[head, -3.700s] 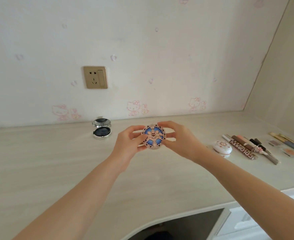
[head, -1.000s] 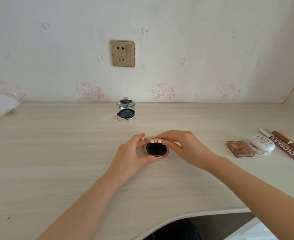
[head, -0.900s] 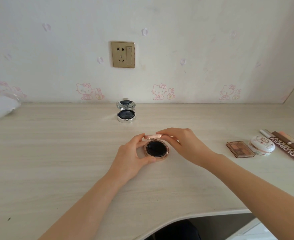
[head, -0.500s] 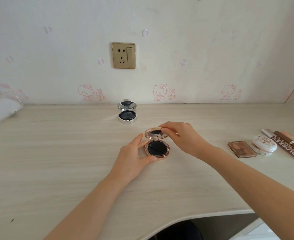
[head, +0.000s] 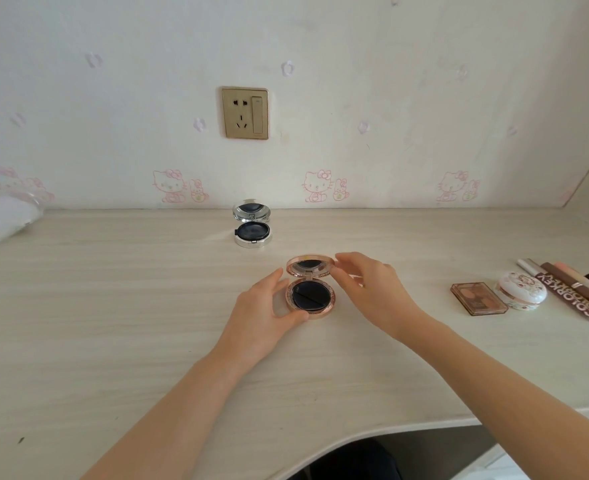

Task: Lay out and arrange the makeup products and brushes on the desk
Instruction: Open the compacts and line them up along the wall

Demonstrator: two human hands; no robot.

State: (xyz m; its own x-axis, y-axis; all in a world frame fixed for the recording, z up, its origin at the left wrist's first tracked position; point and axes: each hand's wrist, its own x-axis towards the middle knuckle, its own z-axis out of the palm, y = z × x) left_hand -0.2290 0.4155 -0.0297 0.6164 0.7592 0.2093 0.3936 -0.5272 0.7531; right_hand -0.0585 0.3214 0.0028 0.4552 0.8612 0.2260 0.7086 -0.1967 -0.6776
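bright, even daylight | soft shadows | wide-angle edge bending | sharp

Left hand (head: 260, 308) cups the compact (head: 311, 296) between thumb and fingers; right hand (head: 372, 289), fingers loosely bent, hangs just right of it.

Bare counter (head: 113, 323) runs wide across the left and the near side, open to a pass from the near edge. At the centre an open rose-gold compact (head: 311, 296) stands with its lid raised on the far side. It is hemmed in by the left hand (head: 263, 313), gripping its base from the left, and the right hand (head: 372, 289) at the lid's right rim. Farther back, apart from it, an open silver compact (head: 252, 225) blocks the lane by the wall. A bare strip lies between the right hand and the eyeshadow palette (head: 478, 297). Just beside the palette are a white round case (head: 521, 291) and a row of pens (head: 570, 296) at the right edge. A white roll (head: 2, 220) fills the far left corner.
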